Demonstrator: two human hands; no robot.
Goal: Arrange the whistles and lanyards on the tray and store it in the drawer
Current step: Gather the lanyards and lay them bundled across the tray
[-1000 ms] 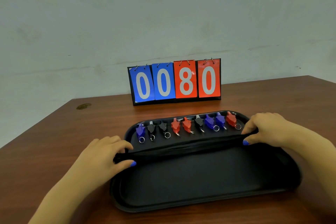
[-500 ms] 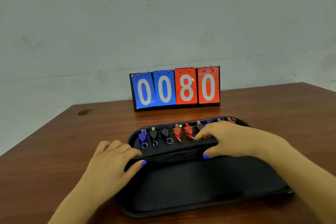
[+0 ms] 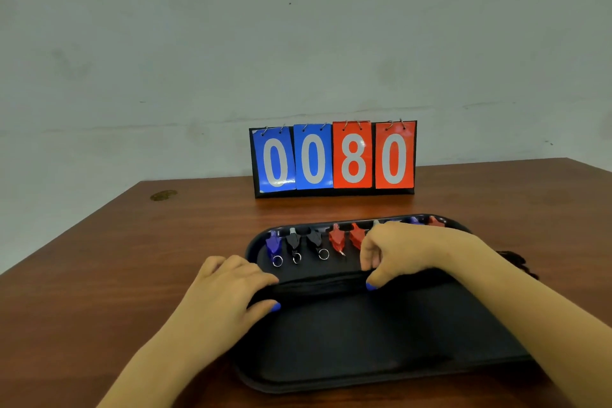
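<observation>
A black tray (image 3: 381, 358) lies on the table in front of me. Along its far edge stands a row of whistles: a blue whistle (image 3: 273, 243) at the left, black whistles (image 3: 293, 242), then red whistles (image 3: 337, 237). My right hand hides the middle ones. A bundle of black lanyards (image 3: 318, 286) stretches across the tray's middle. My left hand (image 3: 228, 295) grips the bundle's left end, thumb underneath. My right hand (image 3: 400, 252) pinches the bundle near its middle, fingers curled over it. A loose lanyard end (image 3: 516, 258) trails past the tray's right rim.
A flip scoreboard (image 3: 332, 159) reading 0080 stands upright behind the tray, near the table's far edge. The brown wooden table (image 3: 132, 275) runs left to a slanted edge, with a small round mark (image 3: 163, 195) at the far left. A plain wall is behind.
My right hand has slid left along the lanyard bundle from the tray's right end to its middle, covering several whistles. The left hand kept its hold, and the view rose a little.
</observation>
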